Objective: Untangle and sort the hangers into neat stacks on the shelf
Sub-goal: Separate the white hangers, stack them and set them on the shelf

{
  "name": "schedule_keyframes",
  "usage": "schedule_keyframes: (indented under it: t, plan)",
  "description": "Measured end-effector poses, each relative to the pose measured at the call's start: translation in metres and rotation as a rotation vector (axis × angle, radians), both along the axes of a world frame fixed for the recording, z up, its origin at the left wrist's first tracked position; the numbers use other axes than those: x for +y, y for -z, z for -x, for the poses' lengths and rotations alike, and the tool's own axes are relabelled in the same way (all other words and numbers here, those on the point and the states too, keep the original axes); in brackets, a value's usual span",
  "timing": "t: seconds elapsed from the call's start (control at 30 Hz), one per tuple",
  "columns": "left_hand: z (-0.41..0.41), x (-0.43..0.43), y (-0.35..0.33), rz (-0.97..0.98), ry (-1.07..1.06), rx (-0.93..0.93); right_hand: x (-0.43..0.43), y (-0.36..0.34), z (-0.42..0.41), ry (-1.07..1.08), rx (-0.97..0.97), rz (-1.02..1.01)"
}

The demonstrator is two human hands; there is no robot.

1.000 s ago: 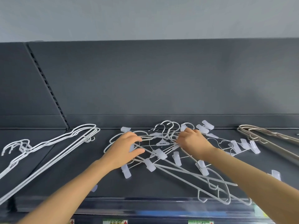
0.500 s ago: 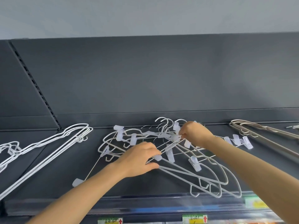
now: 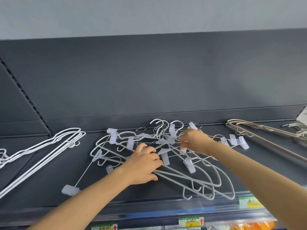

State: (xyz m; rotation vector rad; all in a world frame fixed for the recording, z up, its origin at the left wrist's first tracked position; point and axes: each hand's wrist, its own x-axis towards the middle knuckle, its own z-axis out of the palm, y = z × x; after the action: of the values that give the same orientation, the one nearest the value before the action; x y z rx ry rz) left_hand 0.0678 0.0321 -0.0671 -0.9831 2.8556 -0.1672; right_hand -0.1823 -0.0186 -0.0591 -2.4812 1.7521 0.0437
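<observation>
Seems partly done. Already sorted on the shelf [image 3: 49, 188]: white wire stack [image 3: 71, 140] well left of the left hand [image 3: 142, 165], beige stack [image 3: 240, 128] right of the right hand [image 3: 195, 141]. Left to separate: the tangle [image 3: 188, 165] of grey and clear-clipped hangers under both hands. Grips thick grey arms with the left hand, pinches a thin wire with the right.

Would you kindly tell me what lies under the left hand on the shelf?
The left hand grips the grey hangers of the tangled pile; their middle parts and the shelf beneath are covered.
</observation>
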Motion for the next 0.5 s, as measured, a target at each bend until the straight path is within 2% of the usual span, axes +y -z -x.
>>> schedule_keyframes:
  t: [0.17, 0.33, 0.4, 0.5]
  plan:
    - [0.017, 0.004, 0.009, 0.121, 0.081, -0.015, -0.009, -0.004, -0.010, 0.005, 0.015, -0.003]
    - [0.018, 0.003, 0.005, 0.097, 0.071, -0.004, -0.009, -0.008, -0.015, -0.057, 0.098, -0.045]
    - [0.015, 0.002, 0.003, 0.073, 0.057, -0.013, -0.011, -0.008, -0.016, -0.057, 0.157, -0.001]
    - [0.012, 0.002, 0.001, 0.060, 0.035, -0.002, -0.012, -0.009, -0.016, -0.019, 0.123, 0.118]
